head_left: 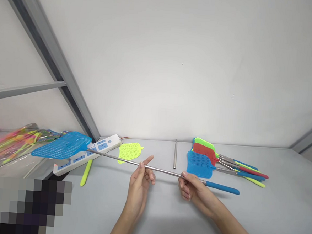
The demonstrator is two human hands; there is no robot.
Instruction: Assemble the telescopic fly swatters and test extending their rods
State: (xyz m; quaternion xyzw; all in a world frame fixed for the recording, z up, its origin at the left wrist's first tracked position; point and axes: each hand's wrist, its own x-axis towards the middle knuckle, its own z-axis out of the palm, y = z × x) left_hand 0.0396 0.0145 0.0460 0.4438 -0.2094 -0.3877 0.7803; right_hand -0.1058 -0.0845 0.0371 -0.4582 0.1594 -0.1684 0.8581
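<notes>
A blue fly swatter [65,145] with an extended metal rod is held across the table, its head to the left and its blue grip to the right. My left hand [141,180] pinches the middle of the rod between thumb and fingers, the index finger sticking out. My right hand [193,189] grips the rod near the blue handle. Behind my hands lie a loose yellow-green swatter head [130,152] and a short metal tube [175,154]. A yellow-green handle [86,172] lies to the left, under the blue head's side.
Several swatters lie piled at the right, among them a red swatter [204,153] and a blue swatter [200,164]. A white power strip [108,144] sits at the left. Beyond it are plastic bags [15,142] with colourful things. A wall and grey frame posts [65,75] border the table.
</notes>
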